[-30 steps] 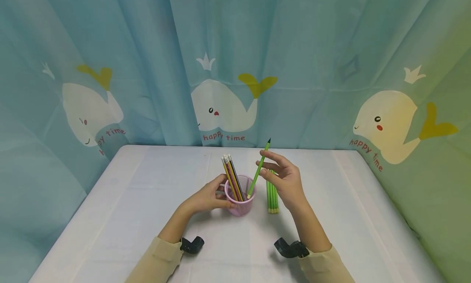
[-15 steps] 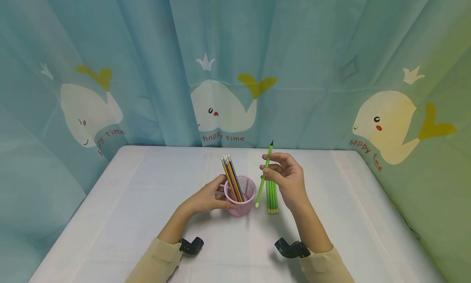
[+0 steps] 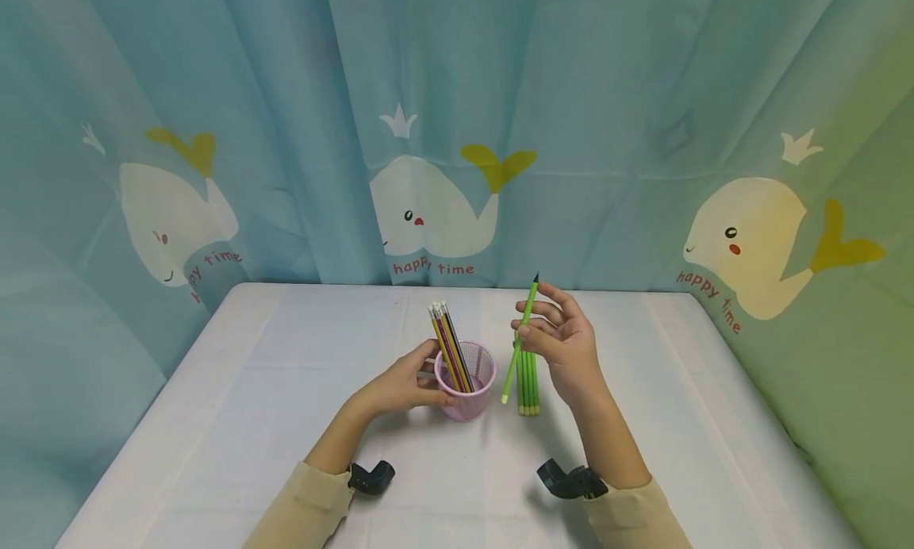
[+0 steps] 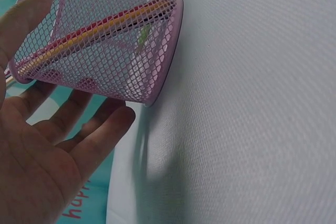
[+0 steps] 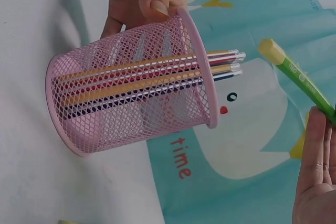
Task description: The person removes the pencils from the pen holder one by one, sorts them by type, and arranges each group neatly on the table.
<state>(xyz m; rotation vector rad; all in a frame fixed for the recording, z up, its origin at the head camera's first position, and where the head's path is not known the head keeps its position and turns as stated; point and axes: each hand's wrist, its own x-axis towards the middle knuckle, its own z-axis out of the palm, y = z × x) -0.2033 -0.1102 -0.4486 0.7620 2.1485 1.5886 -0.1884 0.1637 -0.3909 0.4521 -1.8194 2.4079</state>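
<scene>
Blue whale-print curtain (image 3: 607, 97) hangs behind the pale tabletop (image 3: 321, 335). The person's left hand (image 3: 400, 384) grips the side of a pink mesh cup (image 3: 467, 408), in which yellow, red and dark pencils (image 3: 448, 343) lean. Right of it, the right hand (image 3: 567, 347) pinches a green pencil (image 3: 510, 378), tip up, outside the cup; just beneath that hand lie more green pencils (image 3: 529, 386). The work looks partway: one group in, green ones out.

Head view forward and down, close wrist views seemingly sideways, sharing mesh cup (image 3: 468, 407)

Beige sleeves (image 3: 303, 501), black wrist cameras (image 3: 371, 478)
</scene>
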